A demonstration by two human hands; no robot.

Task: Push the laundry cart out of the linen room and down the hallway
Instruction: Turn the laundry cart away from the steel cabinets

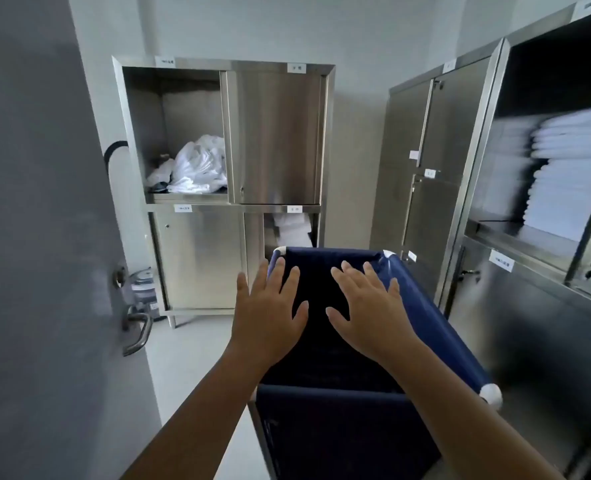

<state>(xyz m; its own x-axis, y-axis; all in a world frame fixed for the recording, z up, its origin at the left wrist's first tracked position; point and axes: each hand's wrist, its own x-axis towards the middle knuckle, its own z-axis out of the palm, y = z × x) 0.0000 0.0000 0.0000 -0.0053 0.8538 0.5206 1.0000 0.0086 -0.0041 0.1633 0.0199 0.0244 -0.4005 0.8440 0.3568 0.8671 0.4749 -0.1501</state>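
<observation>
Grey door (45,237) with lever handle (138,332), far left. Steel cabinet (280,133), one open compartment holding white bags (200,166). Left hand (270,315) and right hand (370,306), fingers spread, holding nothing, above navy laundry cart (339,427), centre foreground. Folded white linens (571,168) shelved, right.

I am standing in a linen room: labelled steel cabinets (225,133) line the walls, folded white sheets (571,168) fill one shelf, bagged laundry (200,164) fills another, beside a grey door (45,237).
</observation>
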